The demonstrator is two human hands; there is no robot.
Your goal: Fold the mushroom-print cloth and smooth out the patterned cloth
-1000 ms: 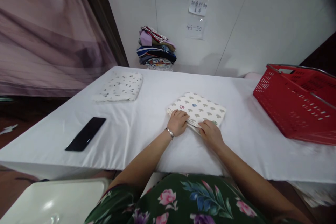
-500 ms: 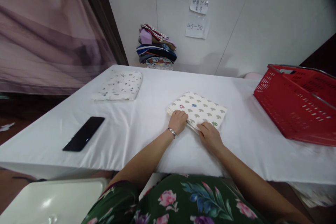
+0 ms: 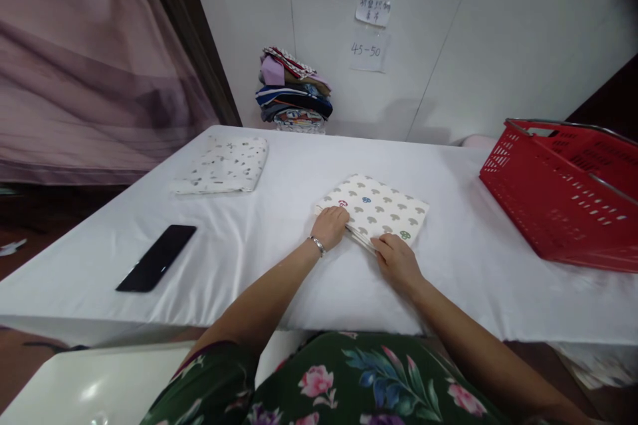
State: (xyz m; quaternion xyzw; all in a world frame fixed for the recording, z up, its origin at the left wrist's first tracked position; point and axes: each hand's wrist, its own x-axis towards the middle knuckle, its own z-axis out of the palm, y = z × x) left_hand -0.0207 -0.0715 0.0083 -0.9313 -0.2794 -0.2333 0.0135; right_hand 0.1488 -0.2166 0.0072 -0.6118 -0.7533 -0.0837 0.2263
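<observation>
A folded cream cloth (image 3: 381, 206) with a mushroom print lies at an angle on the white-covered table. Its layered near edge faces me. My left hand (image 3: 330, 227), with a silver bracelet at the wrist, is closed on that edge near the left corner. Farther right along the same edge, my right hand (image 3: 396, 257) pinches the layers, thumb hidden beneath or behind the fingers. Both hands rest low, close to the table.
Another folded white patterned cloth (image 3: 226, 165) lies at the back left. A black phone (image 3: 157, 257) is nearer on the left. The red basket (image 3: 563, 202) stands at the right. Behind the table is a stack of folded fabrics (image 3: 294, 89); a white stool (image 3: 114, 382) is below left.
My left hand has slid slightly left along the cloth's near edge. My right hand keeps its pinch, shifted only a little. The view has tilted slightly.
</observation>
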